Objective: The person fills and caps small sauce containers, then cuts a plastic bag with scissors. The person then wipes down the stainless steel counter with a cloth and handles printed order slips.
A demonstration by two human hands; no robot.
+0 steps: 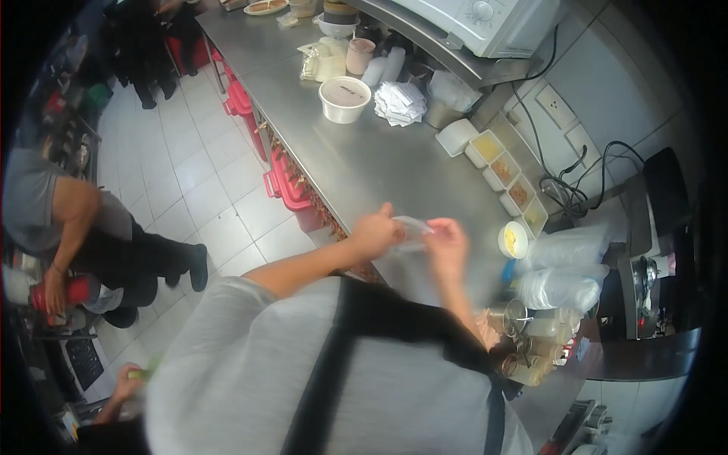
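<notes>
Above the steel counter (379, 178), a thin, clear plastic piece that looks like a bag (410, 225) stretches between my two hands. My left hand (375, 235) is closed on its left end, with the thumb pointing up. At the other end my right hand (447, 241), slightly blurred, pinches the plastic between thumb and fingers. A small white bowl with yellow food (513, 240) stands to the right of my right hand. Farther back on the counter is a round white tub with a lid (344, 99).
White containers of chopped ingredients (502, 170) line the wall side, near folded papers (400, 104). Stacked plastic cups (557, 288) and jars (531, 368) stand at right. Red lidded bins (292, 186) sit below the counter. A co-worker (83, 220) stands at left, holding something red.
</notes>
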